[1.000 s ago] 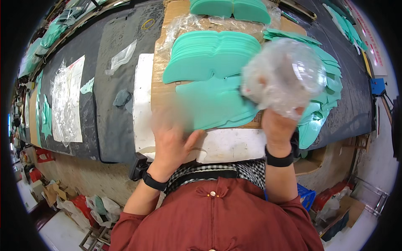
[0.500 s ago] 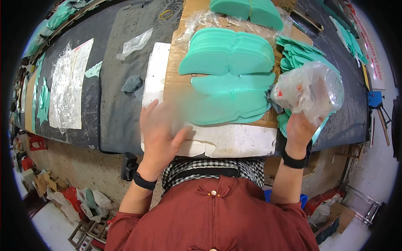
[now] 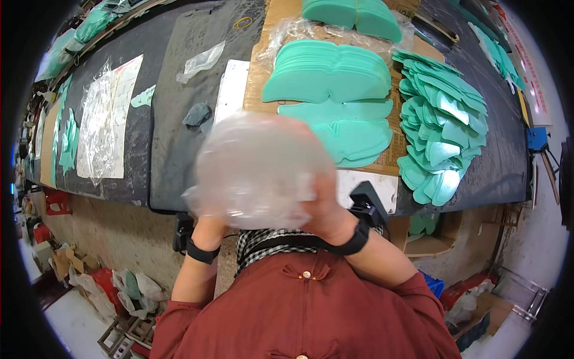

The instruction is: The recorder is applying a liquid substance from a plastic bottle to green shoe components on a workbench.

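Observation:
A rounded bundle of clear plastic bags (image 3: 260, 170), blurred by motion, is held up in front of me between both hands. My right hand (image 3: 327, 206) grips its lower right side. My left hand (image 3: 212, 230) is at its lower left, closed on the plastic, most of its fingers hidden behind it. Past the bundle, a thick stack of green curved foam-like sheets (image 3: 326, 75) lies on flattened cardboard (image 3: 254, 78). Nearer to me is a thinner pile of the same sheets (image 3: 359, 140), partly covered by the bundle.
Many loose green pieces (image 3: 442, 131) lie fanned out on the right of the dark table (image 3: 173, 137). A banded green stack (image 3: 353, 18) sits at the back. On the left are a grey rag (image 3: 196, 115), a plastic scrap (image 3: 202, 61) and a plastic-covered white sheet (image 3: 113, 119).
My right hand has brought the plastic bundle leftward from over the loose green pieces to in front of me, uncovering them. My left hand has lowered and met it.

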Motion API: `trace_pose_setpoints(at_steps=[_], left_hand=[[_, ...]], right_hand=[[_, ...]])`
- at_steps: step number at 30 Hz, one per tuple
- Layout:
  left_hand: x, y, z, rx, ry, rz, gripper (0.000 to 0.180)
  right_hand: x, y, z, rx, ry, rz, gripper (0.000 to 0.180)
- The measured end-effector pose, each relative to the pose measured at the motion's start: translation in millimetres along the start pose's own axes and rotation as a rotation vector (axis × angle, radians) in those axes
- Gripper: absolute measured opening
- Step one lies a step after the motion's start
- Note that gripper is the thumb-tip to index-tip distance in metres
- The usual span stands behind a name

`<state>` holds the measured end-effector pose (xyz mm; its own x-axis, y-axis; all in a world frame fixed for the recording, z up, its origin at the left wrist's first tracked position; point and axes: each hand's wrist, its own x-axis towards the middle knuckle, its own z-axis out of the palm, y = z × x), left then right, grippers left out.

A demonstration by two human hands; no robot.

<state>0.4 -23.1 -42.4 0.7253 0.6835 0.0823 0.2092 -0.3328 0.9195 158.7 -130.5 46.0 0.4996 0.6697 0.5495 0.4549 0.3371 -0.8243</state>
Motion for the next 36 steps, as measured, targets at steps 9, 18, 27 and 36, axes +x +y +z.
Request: trace_pose_setpoints(at_steps=[9, 18, 27, 36], left_hand=[[11.5, 50.5, -52.3, 0.523, 0.265, 0.096, 0.031], [35.4, 117.0, -11.2, 0.31, 0.163, 0.222, 0.026], [32.0, 211.9, 68.1, 0.046, -0.4, 0.533, 0.045], [62.2, 195.2, 139.5, -0.055, -0.837, 0.379, 0.048]], right_hand=[[13.1, 25.1, -22.5, 0.098, 0.039, 0.114, 0.054], [-7.0, 22.8, -136.8, -0.277, 0.18, 0.101, 0.045], [-31.9, 29.2, -96.0, -0.447, -0.281, -0.094, 0.03], [-40.7, 9.2, -64.6, -0.865, -0.329, -0.049, 0.034]])
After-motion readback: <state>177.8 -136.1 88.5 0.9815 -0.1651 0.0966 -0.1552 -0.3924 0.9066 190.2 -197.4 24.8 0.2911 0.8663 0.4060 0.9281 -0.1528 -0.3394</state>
